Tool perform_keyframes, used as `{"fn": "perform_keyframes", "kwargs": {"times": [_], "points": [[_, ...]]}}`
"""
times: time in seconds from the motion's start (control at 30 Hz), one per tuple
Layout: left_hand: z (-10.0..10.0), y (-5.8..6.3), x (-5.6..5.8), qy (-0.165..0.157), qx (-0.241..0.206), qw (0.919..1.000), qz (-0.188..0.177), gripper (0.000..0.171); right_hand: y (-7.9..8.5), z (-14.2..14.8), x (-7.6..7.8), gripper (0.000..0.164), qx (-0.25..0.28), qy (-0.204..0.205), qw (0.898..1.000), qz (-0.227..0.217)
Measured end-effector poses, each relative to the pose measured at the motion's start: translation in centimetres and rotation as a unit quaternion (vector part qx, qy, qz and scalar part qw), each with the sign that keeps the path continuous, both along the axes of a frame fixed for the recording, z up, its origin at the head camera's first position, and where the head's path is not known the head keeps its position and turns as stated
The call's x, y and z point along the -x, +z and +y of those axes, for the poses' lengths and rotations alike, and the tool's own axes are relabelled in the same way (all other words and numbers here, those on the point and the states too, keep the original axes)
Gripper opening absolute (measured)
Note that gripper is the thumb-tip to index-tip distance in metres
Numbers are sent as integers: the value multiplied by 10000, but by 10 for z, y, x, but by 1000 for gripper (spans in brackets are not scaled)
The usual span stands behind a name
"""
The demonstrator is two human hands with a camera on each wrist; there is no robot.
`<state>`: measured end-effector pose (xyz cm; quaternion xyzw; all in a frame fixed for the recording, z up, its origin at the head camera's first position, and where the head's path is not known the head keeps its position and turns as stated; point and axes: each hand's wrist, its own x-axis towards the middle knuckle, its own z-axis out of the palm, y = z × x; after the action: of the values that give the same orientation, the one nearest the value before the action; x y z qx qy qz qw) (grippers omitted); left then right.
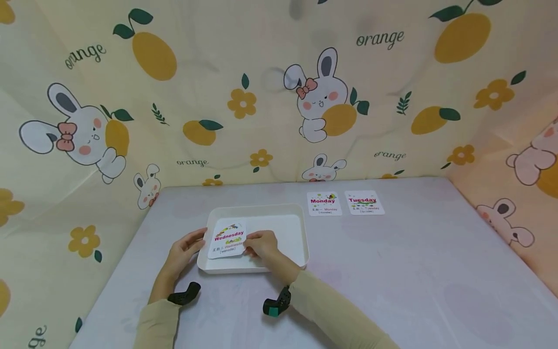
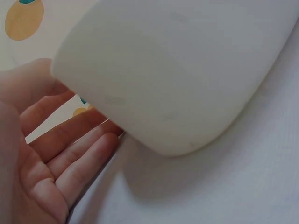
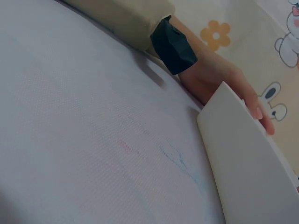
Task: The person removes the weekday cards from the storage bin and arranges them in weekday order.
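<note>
White tray (image 1: 281, 232), red-lettered Wednesday card (image 1: 228, 237), rabbit-printed cream backdrop (image 1: 268, 43)

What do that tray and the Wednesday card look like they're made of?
Tray: probably plastic, with a smooth, low-sheen white finish, judging by its even walls and rounded corners. Wednesday card: likely stiff printed cardstock, thin and flat; lamination is hard to tell.

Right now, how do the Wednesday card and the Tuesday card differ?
The Wednesday card is over the tray; the Tuesday card lies on the table. The right hand pinches the Wednesday card's edge; no hand touches the Tuesday card. In the head view, the Wednesday card looks slanted, the Tuesday card nearly straight. Both are white with reddish day names.
</note>
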<state>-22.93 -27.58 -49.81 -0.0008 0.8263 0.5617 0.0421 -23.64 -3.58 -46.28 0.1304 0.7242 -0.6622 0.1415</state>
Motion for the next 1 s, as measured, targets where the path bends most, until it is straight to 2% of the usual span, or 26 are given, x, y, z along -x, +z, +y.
{"fn": "perform_keyframes", "kwargs": {"times": [0.47, 0.8, 1.0], "points": [[1, 6, -2, 14, 21, 9999, -115, 50, -3, 1, 1, 17, 304, -55, 9995, -27], [-1, 4, -2, 44, -4, 9999, -95, 50, 0, 0, -1, 14, 431, 41, 9989, -169], [0, 3, -2, 0, 34, 10000, -59, 51, -1, 1, -1, 15, 414, 61, 9991, -89]]}}
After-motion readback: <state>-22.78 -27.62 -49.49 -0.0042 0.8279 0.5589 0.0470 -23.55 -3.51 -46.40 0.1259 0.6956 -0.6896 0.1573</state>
